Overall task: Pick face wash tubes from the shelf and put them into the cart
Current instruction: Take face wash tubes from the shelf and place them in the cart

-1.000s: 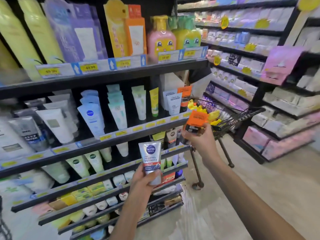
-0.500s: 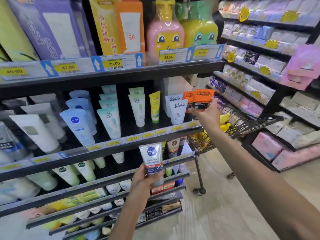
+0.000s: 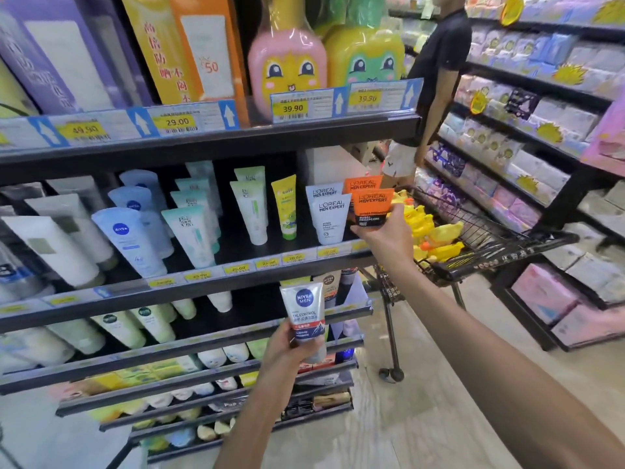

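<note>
My right hand (image 3: 389,235) grips an orange L'Oreal Men Expert tube (image 3: 371,207) at the right end of the middle shelf (image 3: 209,282), just in front of another orange tube (image 3: 362,183) and beside two white L'Oreal tubes (image 3: 331,218). My left hand (image 3: 291,346) holds a white Nivea Men oil control tube (image 3: 304,314) upright, lower down in front of the shelves. The black wire cart (image 3: 500,245) stands to the right behind my right hand, with yellow items (image 3: 443,238) inside.
Several other face wash tubes, among them a blue Nivea one (image 3: 130,242), line the middle shelf. A person in a dark shirt (image 3: 436,82) stands in the aisle beyond the cart. More shelving (image 3: 527,154) with packets runs along the right. Beige floor lies below.
My right hand rose with the orange tube from beside the cart up to the right end of the shelf. My left hand kept holding the Nivea Men tube.
</note>
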Tool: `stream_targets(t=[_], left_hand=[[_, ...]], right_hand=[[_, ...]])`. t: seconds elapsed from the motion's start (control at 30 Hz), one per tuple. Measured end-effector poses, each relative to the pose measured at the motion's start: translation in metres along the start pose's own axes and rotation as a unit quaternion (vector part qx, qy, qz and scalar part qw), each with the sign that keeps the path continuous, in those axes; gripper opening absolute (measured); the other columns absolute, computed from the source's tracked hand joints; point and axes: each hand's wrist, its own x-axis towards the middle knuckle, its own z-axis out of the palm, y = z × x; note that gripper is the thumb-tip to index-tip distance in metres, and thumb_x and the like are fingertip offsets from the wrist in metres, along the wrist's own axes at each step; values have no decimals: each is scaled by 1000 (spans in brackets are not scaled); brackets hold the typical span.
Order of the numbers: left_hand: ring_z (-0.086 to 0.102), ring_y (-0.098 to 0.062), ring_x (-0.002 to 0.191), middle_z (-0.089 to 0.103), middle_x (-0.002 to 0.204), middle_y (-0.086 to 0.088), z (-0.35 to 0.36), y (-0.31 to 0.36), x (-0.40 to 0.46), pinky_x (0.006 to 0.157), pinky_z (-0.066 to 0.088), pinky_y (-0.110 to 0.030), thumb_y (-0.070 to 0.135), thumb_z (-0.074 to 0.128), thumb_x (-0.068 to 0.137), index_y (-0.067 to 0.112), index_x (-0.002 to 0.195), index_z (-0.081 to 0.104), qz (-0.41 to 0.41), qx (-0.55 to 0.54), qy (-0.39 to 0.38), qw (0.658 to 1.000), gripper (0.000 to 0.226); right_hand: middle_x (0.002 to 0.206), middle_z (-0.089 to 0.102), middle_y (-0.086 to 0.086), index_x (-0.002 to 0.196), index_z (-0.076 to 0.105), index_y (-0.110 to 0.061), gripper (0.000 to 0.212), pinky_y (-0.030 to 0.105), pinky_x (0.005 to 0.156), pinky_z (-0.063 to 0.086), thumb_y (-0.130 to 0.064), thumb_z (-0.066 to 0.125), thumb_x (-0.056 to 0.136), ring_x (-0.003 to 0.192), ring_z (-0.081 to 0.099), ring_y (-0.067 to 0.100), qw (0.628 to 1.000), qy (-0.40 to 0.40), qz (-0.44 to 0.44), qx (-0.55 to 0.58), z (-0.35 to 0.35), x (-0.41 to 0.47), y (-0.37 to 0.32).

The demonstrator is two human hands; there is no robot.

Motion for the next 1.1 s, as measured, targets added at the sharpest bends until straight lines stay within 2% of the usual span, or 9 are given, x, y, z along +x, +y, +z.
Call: stream_targets(t=[0.17,0.3,0.43,0.5,0.6,0.73,0.9,0.97,1.1], left_hand=[[71,-22,113,76,119,-3,18,-6,-5,87,57,-33,-1,78,84,19,129,63,5,19,18,1000,52],[72,-20,109,76,117,-2,31,-16,-8,87,56,-33,1,80,83,19,131,60,2,37,35,999,55],[72,-22,109,76,116,-3,46,-32,0,91,58,-35,8,85,80,20,133,57,-11,64,66,996,61],[73,-21,109,77,115,-2,57,-41,10,95,59,-40,6,85,80,18,134,58,-12,77,84,993,62],[74,-11,101,78,108,6,76,-48,30,94,59,-36,6,85,81,25,127,61,-10,99,117,988,56],[73,-10,99,76,106,8,97,-61,63,93,59,-37,10,88,77,31,116,61,16,130,169,977,51],[65,11,89,71,96,21,112,-69,98,71,46,-6,13,85,81,37,107,58,69,176,220,957,44],[63,11,92,69,97,22,116,-68,113,74,46,-9,14,82,82,32,113,57,93,195,233,948,44],[65,-13,105,69,112,6,123,-70,138,89,53,-31,20,84,80,23,117,55,136,240,253,927,47]], right_hand=[[104,66,-12,123,49,-24,63,30,81,51,-36,90,78,97,65,9,999,-35,7,38,-12,-5,7],[109,60,-14,132,47,-27,62,20,75,45,-43,83,84,99,56,-5,997,-21,4,69,-32,-22,33],[112,64,-5,121,53,-30,34,37,87,54,-40,70,94,104,62,12,998,1,5,69,-40,-40,88],[106,67,-6,115,58,-28,23,43,89,57,-36,68,97,100,65,13,998,-25,20,48,-35,-46,117],[104,68,-9,113,62,-30,15,41,89,58,-32,67,99,99,65,11,994,-105,40,-12,-16,-53,154],[123,71,0,134,62,-19,37,37,94,55,-34,64,101,112,65,17,978,-192,24,-75,14,-56,186],[129,70,0,140,60,-24,43,37,98,56,-35,66,100,113,67,16,973,-210,32,-94,40,-44,214],[125,72,-2,136,63,-22,38,30,94,55,-32,66,100,108,66,11,977,-196,29,-79,46,-41,222],[120,74,-2,129,69,-19,29,23,88,53,-28,65,102,100,63,4,985,-160,26,-64,55,-38,233]])
